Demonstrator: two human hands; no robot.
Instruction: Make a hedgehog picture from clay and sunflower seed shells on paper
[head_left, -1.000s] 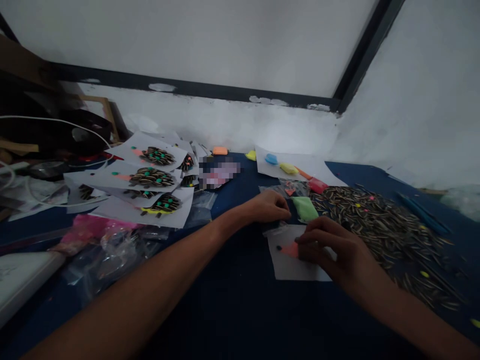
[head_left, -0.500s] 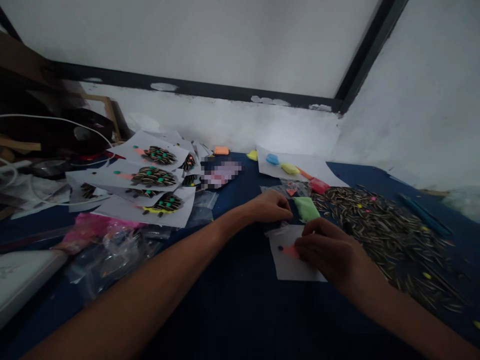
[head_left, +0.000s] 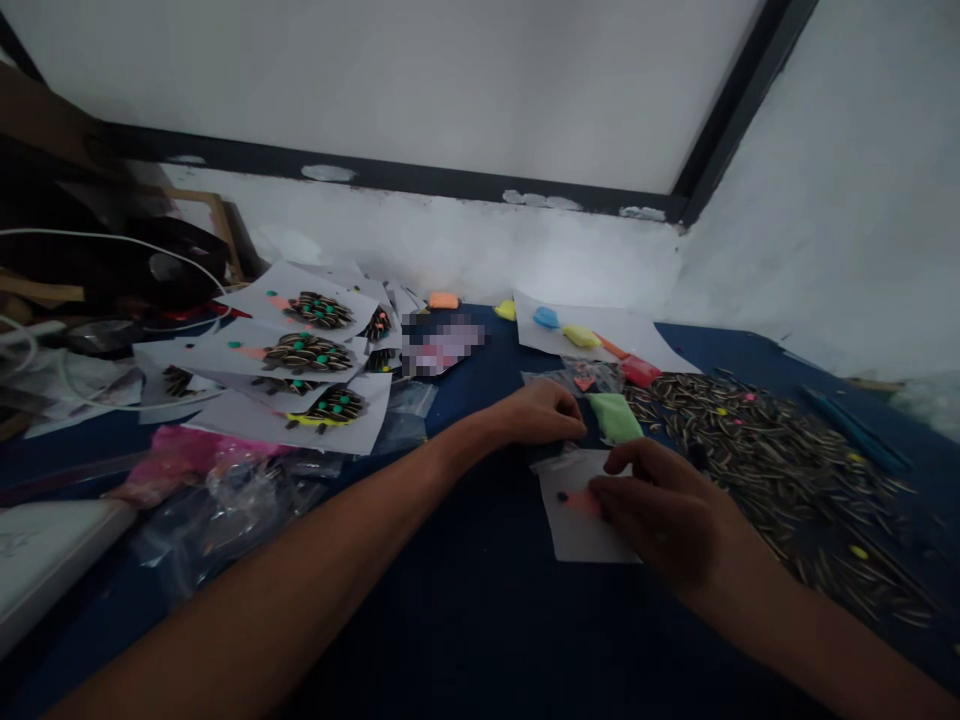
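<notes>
Leaning in from 3 o'clock, the right hand point(head_left: 679, 508) covers one side of a small white paper sheet point(head_left: 576, 538), which lies on the dark blue bench point(head_left: 480, 610). Its fingers are bent and narrow, at the edge of a flat salmon-pink shape point(head_left: 581, 502) on this sheet; whether they hold something, I cannot tell. A small round black dot point(head_left: 562, 497) sits at the tip of the shape, toward 9 o'clock.

The left hand point(head_left: 546, 412) rests at 11 o'clock of the sheet, fingers curled in; what is inside them, I cannot tell. Just beside it is a light green soft packet point(head_left: 616, 418), at about 1 o'clock of the sheet.

At 2 to 3 o'clock spreads a heap of dark striped seeds point(head_left: 787, 450). At 10 o'clock lie overlapping white sheets with seed-covered figures point(head_left: 307, 352). On a white flat box point(head_left: 67, 550) at 9 o'clock, the faint marks are not readable.
</notes>
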